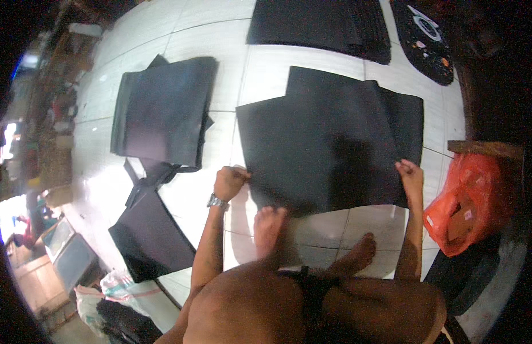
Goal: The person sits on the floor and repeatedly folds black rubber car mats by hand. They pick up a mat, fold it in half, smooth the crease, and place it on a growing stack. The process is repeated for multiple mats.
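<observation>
A wide black sheet (312, 149), fabric or something like it, is spread in front of me over other dark sheets (317, 80) on the tiled floor. My left hand (231, 180), with a metal watch on its wrist, pinches the sheet's left edge. At the opposite edge, my right hand (411, 173) has finger and thumb closed on the same sheet. The shadow of my head and arms falls across its surface. Both bare feet rest on the tiles just below its near edge.
To the left lies a stack of black sheets (162, 112), with a folded black piece (151, 235) nearer me. Another dark stack (317, 23) is at the far side. A red plastic bag (469, 200) sits at right, and white sacks (134, 289) stand at lower left.
</observation>
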`<state>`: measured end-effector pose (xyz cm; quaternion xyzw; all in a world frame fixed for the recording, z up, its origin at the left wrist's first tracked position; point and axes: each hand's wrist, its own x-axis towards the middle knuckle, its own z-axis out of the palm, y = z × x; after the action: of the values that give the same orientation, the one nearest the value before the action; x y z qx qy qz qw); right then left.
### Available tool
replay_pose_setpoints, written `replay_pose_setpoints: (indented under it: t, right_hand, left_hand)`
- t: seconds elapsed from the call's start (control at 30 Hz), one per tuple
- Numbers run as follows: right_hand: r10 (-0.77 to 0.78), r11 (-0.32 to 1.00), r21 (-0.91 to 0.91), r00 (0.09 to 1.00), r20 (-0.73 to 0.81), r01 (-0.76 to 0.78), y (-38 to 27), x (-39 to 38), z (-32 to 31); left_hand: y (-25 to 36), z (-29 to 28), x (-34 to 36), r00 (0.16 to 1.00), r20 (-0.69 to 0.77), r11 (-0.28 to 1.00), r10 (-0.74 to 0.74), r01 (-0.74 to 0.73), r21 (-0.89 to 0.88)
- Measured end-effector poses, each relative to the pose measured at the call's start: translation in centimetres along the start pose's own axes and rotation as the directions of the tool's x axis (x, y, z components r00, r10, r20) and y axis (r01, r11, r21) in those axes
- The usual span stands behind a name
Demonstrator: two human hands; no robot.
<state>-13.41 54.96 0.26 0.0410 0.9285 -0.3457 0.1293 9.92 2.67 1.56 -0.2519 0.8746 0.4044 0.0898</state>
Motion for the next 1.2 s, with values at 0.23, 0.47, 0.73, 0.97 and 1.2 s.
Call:
replay_pose_setpoints:
  t: [0.23, 0.47, 0.73, 0.97, 1.2]
  right_hand:
    - [-0.041, 0.995, 0.098, 0.994, 0.102, 0.031, 0.3, -3.8, 1.6]
    - [0.117, 0.993, -0.054, 0.969, 0.216, -0.108, -0.9, -7.3, 3.3]
    - [0.119, 0.983, 0.111, 0.963, 0.241, -0.15, 0.6, -11.3, 4.3]
    - [0.14, 0.986, 0.025, 0.891, 0.432, -0.167, 1.2, -15.0, 3.7]
    - [0.234, 0.963, -0.251, 0.774, 0.588, -0.101, 1.1, -15.9, 3.0]
  left_hand:
    - [-2.3, -1.7, 3.0, 0.936, -0.269, 0.958, 0.227, -0.166, 0.233]
    - [-3.2, -3.2, 5.7, 0.923, -0.224, 0.88, 0.313, -0.193, 0.435]
    - [-6.0, -3.5, 6.2, 0.899, -0.159, 0.865, 0.408, -0.324, 0.383]
    - [-4.6, -3.3, 5.4, 0.921, -0.193, 0.892, 0.338, -0.248, 0.376]
    - [-5.5, -3.6, 6.3, 0.943, -0.131, 0.881, 0.305, -0.228, 0.414]
